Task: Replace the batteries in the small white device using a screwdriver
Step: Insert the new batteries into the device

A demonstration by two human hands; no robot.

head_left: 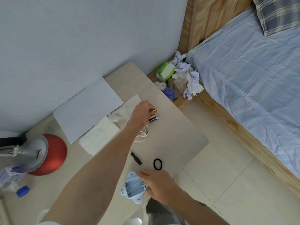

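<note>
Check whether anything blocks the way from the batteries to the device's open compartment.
Nothing visible does. The screwdriver and white cable lie flat on the table between batteries and device; the compartment is uncovered and empty.

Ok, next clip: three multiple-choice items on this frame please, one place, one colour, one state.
1. Where is the screwdriver? A on the floor; B on the table; C on the bed.
2. What colour is the hair tie? A black; B red; C white.
3. The battery bay of the device is: A covered; B open and empty; C open and full.

Answers: B, it lies loose on the tabletop near the hair tie. A, it is a plain black ring. B, bare slots show while the right hand holds the device.
</note>
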